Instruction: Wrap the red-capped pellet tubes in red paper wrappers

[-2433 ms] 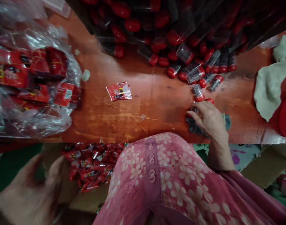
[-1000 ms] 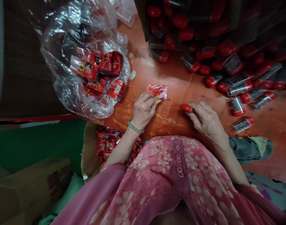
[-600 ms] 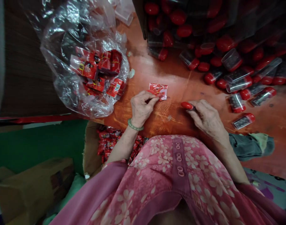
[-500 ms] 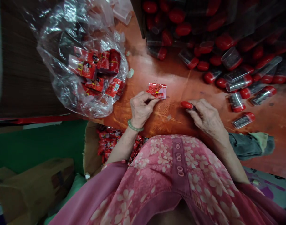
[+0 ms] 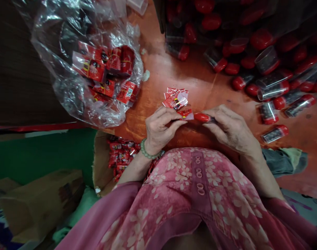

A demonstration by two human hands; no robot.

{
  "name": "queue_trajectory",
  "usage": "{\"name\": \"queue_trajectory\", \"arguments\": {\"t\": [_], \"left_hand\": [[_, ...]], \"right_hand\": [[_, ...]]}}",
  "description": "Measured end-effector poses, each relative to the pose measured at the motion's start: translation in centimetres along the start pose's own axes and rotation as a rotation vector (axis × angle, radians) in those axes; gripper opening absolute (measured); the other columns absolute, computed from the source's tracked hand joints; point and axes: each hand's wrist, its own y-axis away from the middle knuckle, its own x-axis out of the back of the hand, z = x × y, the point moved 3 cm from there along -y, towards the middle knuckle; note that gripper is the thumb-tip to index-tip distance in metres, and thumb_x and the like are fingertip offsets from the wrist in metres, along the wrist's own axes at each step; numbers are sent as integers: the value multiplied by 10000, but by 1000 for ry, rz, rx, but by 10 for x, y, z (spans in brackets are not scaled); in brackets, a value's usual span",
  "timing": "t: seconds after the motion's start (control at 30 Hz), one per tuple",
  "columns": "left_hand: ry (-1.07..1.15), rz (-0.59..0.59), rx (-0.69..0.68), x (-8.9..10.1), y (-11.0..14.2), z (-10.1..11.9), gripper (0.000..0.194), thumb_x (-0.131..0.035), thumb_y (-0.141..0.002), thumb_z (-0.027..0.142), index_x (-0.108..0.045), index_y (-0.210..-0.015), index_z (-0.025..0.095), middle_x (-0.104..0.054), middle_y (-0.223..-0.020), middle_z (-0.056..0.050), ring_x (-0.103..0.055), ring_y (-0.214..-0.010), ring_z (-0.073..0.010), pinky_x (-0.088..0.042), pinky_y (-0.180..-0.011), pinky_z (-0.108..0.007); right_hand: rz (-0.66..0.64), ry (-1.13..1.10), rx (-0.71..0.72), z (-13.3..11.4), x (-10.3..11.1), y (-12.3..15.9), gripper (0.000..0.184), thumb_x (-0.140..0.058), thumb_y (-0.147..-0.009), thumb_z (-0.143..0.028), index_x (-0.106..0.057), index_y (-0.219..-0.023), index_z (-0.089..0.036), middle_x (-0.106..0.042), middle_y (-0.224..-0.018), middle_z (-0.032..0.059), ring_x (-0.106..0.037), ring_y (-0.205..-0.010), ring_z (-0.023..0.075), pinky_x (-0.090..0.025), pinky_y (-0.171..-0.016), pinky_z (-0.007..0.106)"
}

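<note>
My left hand (image 5: 160, 126), with a green bead bracelet at the wrist, pinches a small red printed label (image 5: 187, 114) between thumb and fingertips. In my right hand (image 5: 230, 128) is a small clear tube with a red rounded cap (image 5: 202, 117); my fingers cover most of its body. The cap points left and lies right at the label's edge; whether it has entered the label I cannot tell. Just beyond my left fingers, a small fanned pile of the same red labels (image 5: 175, 98) lies on the orange-red tabletop (image 5: 153, 45).
A clear plastic bag (image 5: 106, 116) at the left holds banded bundles of red labels. Many red-capped tubes (image 5: 275, 133) lie at the right and far right. Below the table edge, a cardboard box (image 5: 100, 163) contains red wrapped pieces. Grey-green cloth (image 5: 280, 161) rests at the right edge.
My left hand has lifted one label off the pile and brought it nearer to me. The red-capped tube in my right hand has moved left, up to the label.
</note>
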Motion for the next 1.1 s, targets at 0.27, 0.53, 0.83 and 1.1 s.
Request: {"name": "queue_trajectory", "arguments": {"t": [0.27, 0.53, 0.83, 1.1], "left_hand": [[44, -108, -59, -4, 3, 8, 126, -797, -842, 274, -718, -828, 177, -699, -763, 3, -639, -708, -96, -512, -659, -222], [98, -239, -6, -15, 11, 7, 114, -746, -890, 294, -735, -856, 186, -720, -790, -16, -662, -740, -108, -526, -686, -238], [195, -475, 143, -18, 9, 2, 213, -691, -929, 382, -782, -967, 193, -788, -878, -48, -731, -791, -136, -556, -745, -241], [309, -512, 264, -26, 8, 5, 248, -687, -928, 404, -779, -988, 182, -800, -919, -59, -740, -795, -141, -549, -742, -234]], "right_hand": [[-241, 285, -23, -6, 3, 0, 329, -481, -1044, -346, -656, -1247, -156, -633, -963, 105, -611, -904, 240, -527, -822, 365], [-350, 303, -27, -3, -1, 2, 326, -474, -1049, -369, -671, -1230, -184, -618, -954, 97, -587, -879, 226, -472, -764, 334], [-394, 121, -15, -1, 1, -8, 265, -502, -1027, -295, -711, -1154, -193, -613, -881, 62, -592, -760, 188, -445, -676, 309], [-383, -62, -13, 1, 1, -13, 248, -509, -1018, -279, -716, -1122, -189, -680, -938, 78, -645, -825, 207, -483, -724, 323]]}}
